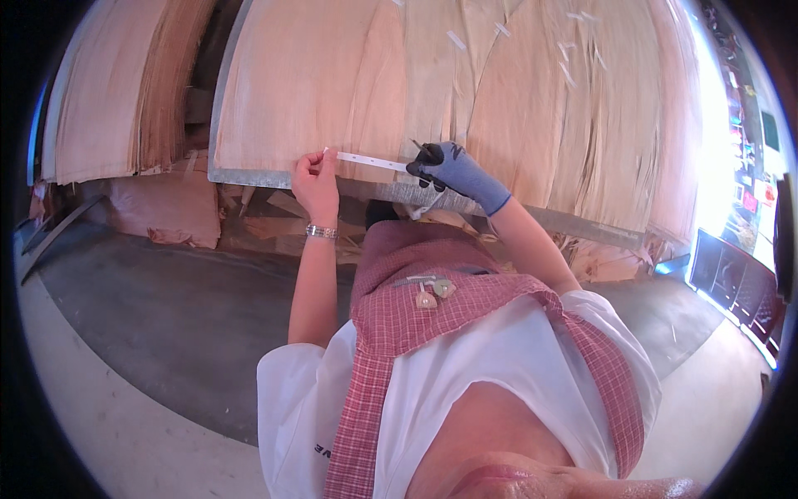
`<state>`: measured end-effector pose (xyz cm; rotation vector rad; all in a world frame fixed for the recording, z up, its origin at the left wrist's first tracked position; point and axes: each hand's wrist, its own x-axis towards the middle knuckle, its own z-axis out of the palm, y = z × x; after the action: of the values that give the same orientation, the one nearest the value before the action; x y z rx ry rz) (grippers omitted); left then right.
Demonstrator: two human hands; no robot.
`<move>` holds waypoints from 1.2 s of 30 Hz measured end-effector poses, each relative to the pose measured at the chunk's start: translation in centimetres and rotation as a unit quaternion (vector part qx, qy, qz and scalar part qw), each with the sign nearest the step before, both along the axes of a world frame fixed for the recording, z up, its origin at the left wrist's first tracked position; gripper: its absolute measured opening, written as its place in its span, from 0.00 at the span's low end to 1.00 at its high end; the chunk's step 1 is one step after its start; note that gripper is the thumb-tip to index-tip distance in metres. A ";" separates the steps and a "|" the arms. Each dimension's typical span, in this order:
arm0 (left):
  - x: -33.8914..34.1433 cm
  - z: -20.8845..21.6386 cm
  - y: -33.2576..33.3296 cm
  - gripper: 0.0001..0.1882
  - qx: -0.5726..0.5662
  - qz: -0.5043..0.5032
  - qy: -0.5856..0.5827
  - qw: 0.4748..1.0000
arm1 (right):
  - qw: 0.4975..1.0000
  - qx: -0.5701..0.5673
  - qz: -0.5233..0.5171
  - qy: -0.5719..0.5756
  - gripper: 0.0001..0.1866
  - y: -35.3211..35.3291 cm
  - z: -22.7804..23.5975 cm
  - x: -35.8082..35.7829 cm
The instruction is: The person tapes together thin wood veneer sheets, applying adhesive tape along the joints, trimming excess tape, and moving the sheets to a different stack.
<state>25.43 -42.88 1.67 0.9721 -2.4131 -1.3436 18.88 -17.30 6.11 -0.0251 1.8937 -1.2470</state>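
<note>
A narrow white tape strip (370, 161) with small dark marks along it is stretched between my hands, just over the near edge of a wide wood veneer sheet (332, 91). Bare and wearing a metal-banded watch, my left hand (316, 185) pinches the strip's left end between thumb and fingers. My right hand (461, 173), in a blue glove with black fingers, closes on the other end. A thin dark tip sticks out past these gloved fingers; I cannot make out what it belongs to. Below this hand hangs a whitish twisted piece (427, 205).
Short white tape pieces (567, 73) lie scattered on the veneer's far right. Another veneer stack (112, 91) stands at the left, past a gap. Broken veneer scraps (270, 224) lie under the near edge. A dark mat (183, 308) covers the floor behind me.
</note>
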 end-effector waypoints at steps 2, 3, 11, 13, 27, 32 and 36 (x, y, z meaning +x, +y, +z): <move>0.0 -0.2 0.3 0.16 -0.157 -0.032 -0.022 0.987 | 0.996 0.068 -0.005 0.059 0.20 -0.5 -0.3 0.4; -0.3 0.0 0.4 0.16 -0.169 -0.043 -0.048 0.984 | 0.992 0.085 0.014 0.093 0.21 -0.3 -1.9 0.5; 1.9 0.5 4.2 0.18 -0.321 -0.399 0.122 0.850 | 0.977 0.122 -0.002 0.172 0.23 -0.5 -5.3 1.3; 3.1 1.2 7.4 0.28 -0.333 -0.421 0.056 0.842 | 0.964 0.136 0.012 0.230 0.26 0.0 -5.1 1.4; 2.5 1.8 7.7 0.34 -0.381 -0.505 0.015 0.774 | 0.941 0.129 0.045 0.310 0.17 2.9 -2.1 10.5; 0.0 5.6 5.9 0.33 -0.311 -0.576 -0.028 0.755 | 0.981 0.021 -0.084 0.175 0.13 3.7 5.0 9.4; -5.0 6.2 1.7 0.30 -0.129 -0.647 0.004 0.752 | 0.962 -0.021 -0.227 0.149 0.11 0.0 11.8 6.1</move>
<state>20.39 -41.18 7.87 -1.0508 -3.1374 -1.0854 24.98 -17.31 17.88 0.2233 2.2115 -1.6661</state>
